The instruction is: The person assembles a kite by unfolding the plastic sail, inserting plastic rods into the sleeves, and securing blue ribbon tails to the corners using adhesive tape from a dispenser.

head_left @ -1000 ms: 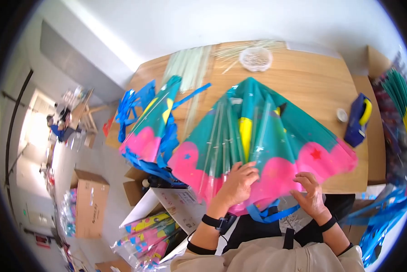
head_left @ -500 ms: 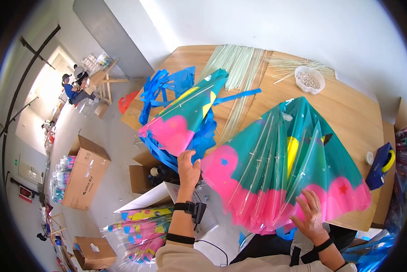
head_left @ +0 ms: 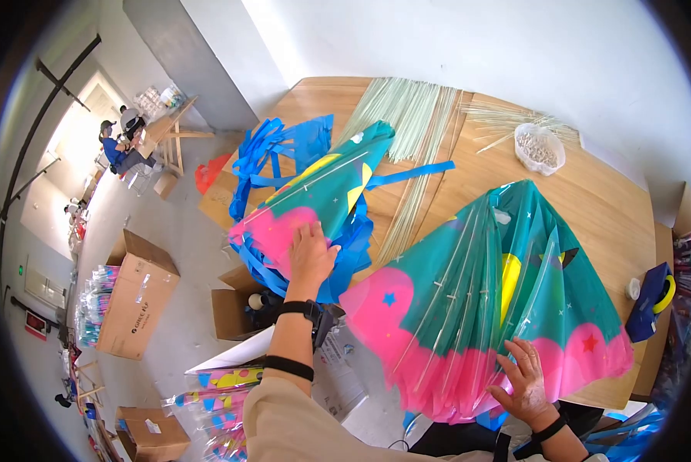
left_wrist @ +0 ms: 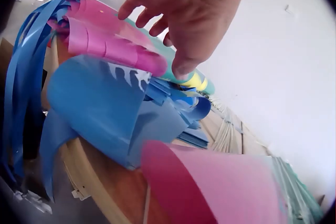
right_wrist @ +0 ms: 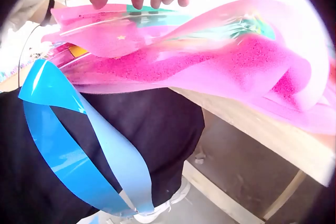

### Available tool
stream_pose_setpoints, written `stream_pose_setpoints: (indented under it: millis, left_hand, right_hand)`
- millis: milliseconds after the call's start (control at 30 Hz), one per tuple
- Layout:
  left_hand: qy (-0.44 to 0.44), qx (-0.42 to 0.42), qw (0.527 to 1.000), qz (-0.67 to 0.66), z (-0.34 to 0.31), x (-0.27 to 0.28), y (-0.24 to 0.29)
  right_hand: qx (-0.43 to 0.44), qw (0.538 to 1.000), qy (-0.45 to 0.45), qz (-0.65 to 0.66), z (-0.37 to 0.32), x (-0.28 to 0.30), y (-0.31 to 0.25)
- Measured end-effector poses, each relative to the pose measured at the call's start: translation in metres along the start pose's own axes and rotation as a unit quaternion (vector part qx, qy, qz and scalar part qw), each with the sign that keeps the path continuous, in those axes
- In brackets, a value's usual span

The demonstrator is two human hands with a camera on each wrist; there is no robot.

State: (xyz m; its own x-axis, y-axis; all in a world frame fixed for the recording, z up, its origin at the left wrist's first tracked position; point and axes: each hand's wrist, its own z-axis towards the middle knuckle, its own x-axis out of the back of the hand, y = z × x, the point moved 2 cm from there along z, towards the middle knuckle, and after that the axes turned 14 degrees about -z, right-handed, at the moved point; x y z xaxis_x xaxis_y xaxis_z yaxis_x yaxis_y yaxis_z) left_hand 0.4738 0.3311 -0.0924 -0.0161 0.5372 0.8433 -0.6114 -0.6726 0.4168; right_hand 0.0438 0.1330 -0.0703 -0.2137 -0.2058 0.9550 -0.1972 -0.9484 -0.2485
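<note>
A large teal and pink plastic kite (head_left: 446, 300) with yellow patches and thin rods lies partly spread over the table's front. My right hand (head_left: 526, 377) hovers low at its pink lower edge, fingers apart and loosely bent. Further left, a narrower folded kite (head_left: 315, 192) of the same print lies on blue plastic streamers (head_left: 353, 239). My left hand (head_left: 312, 258) reaches over its pink end with fingers extended; in the left wrist view the hand (left_wrist: 184, 19) holds nothing, fingertips close over the pink roll (left_wrist: 105, 45). A blue strip (right_wrist: 100, 155) hangs below the large kite in the right wrist view.
Pale thin sticks (head_left: 403, 115) lie along the table's back beside a bowl of small pieces (head_left: 540, 150). A blue tape dispenser (head_left: 650, 304) stands at the right edge. Cardboard boxes (head_left: 137, 296) and packaged kites (head_left: 214, 408) are down left. People sit at a far table.
My left hand has left the large kite and moved left onto the folded kite's pink end. My right hand stays by the large kite's lower edge. The head view has turned left.
</note>
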Motion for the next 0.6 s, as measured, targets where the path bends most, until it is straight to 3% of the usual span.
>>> stream_pose_setpoints:
  millis: [67,167,300,367,400,467,600]
  left_hand:
    - [-0.045,0.025,0.995,0.087,0.006,-0.011,-0.004]
    - [-0.031,0.028,0.997,0.064,0.023,-0.036,-0.044]
    - [-0.004,0.026,0.996,0.090,0.034,-0.018,-0.020]
    - [0.019,-0.110,0.993,-0.023,0.042,-0.014,-0.001]
    - [0.017,-0.112,0.993,-0.024,0.045,-0.019,0.004]
    - [-0.047,-0.010,0.996,-0.079,0.046,-0.035,0.015]
    - [-0.052,0.030,0.998,0.004,0.048,-0.049,0.034]
  right_hand:
    - [0.000,1.000,-0.006,0.005,0.003,-0.002,0.000]
    - [-0.004,1.000,-0.012,0.007,0.004,-0.005,0.001]
    - [-0.005,0.999,-0.024,0.023,0.003,-0.010,0.004]
    - [-0.007,0.999,-0.026,0.028,0.003,-0.011,0.005]
    - [-0.008,0.999,-0.023,0.033,0.003,-0.011,0.005]
    - [-0.011,0.999,-0.022,0.039,0.003,-0.010,0.005]
    - [-0.023,0.998,-0.020,0.050,0.001,-0.009,0.005]
